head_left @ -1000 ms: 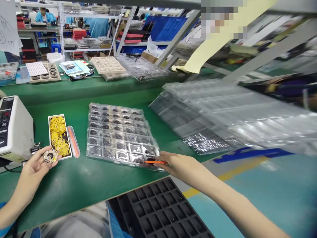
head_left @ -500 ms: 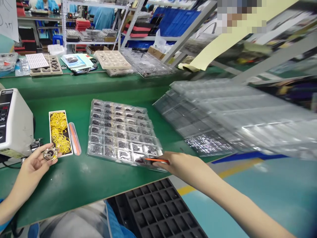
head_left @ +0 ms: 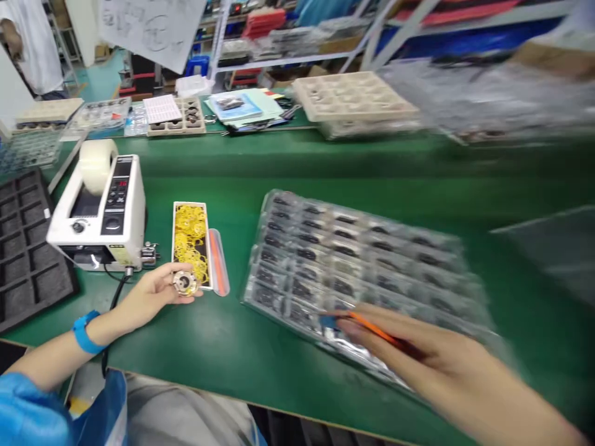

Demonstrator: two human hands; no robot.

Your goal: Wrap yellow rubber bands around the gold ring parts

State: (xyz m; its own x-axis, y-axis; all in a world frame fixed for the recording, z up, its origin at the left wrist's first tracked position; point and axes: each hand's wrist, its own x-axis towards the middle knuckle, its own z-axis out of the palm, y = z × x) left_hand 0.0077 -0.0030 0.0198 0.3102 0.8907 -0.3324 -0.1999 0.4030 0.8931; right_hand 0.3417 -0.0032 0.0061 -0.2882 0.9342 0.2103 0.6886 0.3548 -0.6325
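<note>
Right hand (head_left: 432, 353): the fingers pinch a slim orange tool (head_left: 372, 325), its point angled toward the near side of the clear compartmented tray (head_left: 251, 296). Blur hides whether the tip grips anything. Precise placement probably calls for a steep approach and light pressure, to avoid disturbing neighbouring compartments. The tray lies flat on the green desk (head_left: 223, 347); dark parts (head_left: 344, 249) show in many compartments.

Left hand (head_left: 155, 291): thumb and fingers pinch a round metallic part (head_left: 185, 283) at its rim, at the near end of a white box (head_left: 209, 248) of yellow rings (head_left: 188, 226). The rim hold appears sound, leaving the face exposed. Caution: uneven squeezing could tip the part loose.

A clear case (head_left: 219, 263) lies just beside the box, on its right; the white tape dispenser (head_left: 100, 229) stands left. Both should be clear of either hand's work.
</note>
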